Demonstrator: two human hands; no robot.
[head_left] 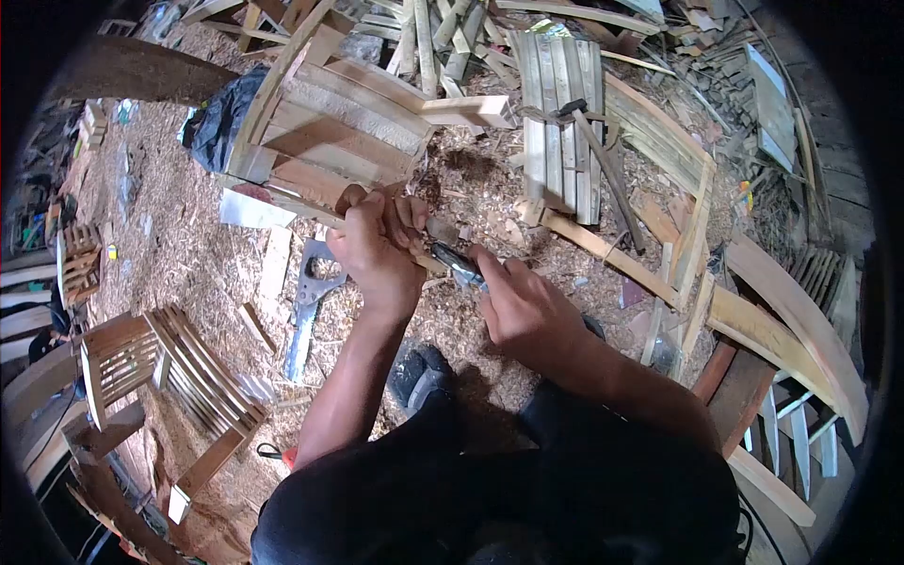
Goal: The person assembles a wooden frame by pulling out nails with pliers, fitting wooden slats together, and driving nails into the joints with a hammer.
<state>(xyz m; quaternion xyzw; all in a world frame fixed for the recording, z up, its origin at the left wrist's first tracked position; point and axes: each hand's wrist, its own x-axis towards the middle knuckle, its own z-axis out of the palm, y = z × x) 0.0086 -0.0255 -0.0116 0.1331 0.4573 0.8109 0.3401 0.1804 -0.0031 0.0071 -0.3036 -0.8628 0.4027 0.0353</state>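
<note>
My left hand (pixel 377 250) has its fingers curled round the end of a wooden bar, by the lower corner of a slatted wooden chair frame (pixel 344 118). Close on its right, my right hand (pixel 532 306) is closed on a small dark hand tool (pixel 457 259). The tool points toward the left fingers and the wood there; its exact kind is hard to make out. Beneath my left wrist a handsaw (pixel 306 306) lies on the shavings, its grey handle toward the chair frame.
Wood shavings (pixel 198 245) cover the ground. A hammer (pixel 607 174) rests across a slatted panel (pixel 560 80) at upper right. Another slatted frame (pixel 202 367) stands at lower left, and curved planks (pixel 800 330) lie at right. Scrap wood (pixel 438 38) is heaped at the back.
</note>
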